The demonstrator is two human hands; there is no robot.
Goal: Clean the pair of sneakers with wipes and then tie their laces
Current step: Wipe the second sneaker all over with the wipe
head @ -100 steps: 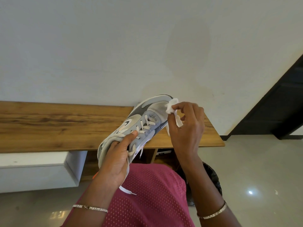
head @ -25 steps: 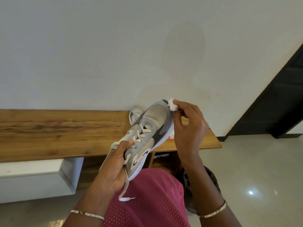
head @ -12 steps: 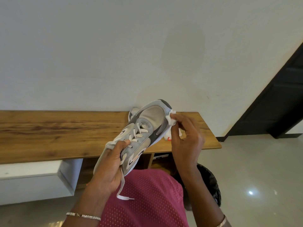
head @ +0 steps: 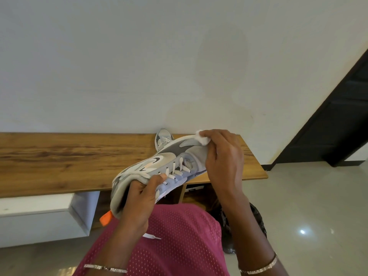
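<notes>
Left hand (head: 139,198) grips the grey-and-white mesh sneaker (head: 159,168) at its heel, toe pointing away-right over the wooden desk's (head: 59,160) front edge; right hand (head: 223,156) pinches a white wipe (head: 202,137) on the toe.

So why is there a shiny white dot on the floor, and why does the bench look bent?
In the head view, the dot is glare, probably a light mirrored in the glossy floor; the wooden bench looks bent because of the wide-angle lens; the sneaker, wipe and both hands look sharp, and a faint grey patch shades the wall.
</notes>
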